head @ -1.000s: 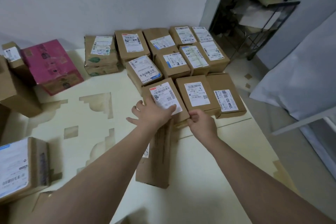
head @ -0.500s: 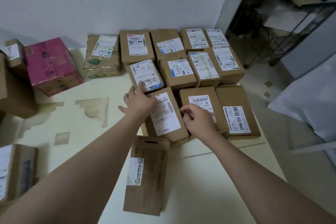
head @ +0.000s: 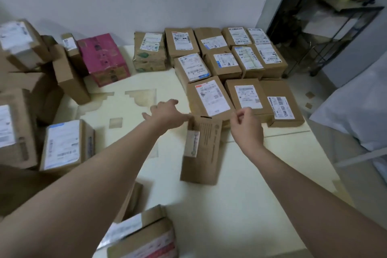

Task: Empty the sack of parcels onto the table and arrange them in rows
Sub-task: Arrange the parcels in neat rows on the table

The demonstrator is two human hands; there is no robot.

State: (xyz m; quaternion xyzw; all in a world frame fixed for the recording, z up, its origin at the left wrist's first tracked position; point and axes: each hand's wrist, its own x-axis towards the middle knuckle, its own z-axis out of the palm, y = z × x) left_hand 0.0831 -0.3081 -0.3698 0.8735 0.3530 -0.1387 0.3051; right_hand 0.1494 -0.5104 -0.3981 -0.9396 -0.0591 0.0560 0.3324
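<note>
Head view: both hands free by the long parcel

My left hand hovers at the far left corner of the long parcel, fingers stretched wide, gripping nothing. Whether it touches that corner is too blurred to call. My right hand is just right of the long parcel's far end, fingers loosely curled, empty. That parcel lies flat on the bench. Just beyond it sit the rowed parcels, three rows, labels up. Well left of it are the pink box and the loose parcels.
</note>
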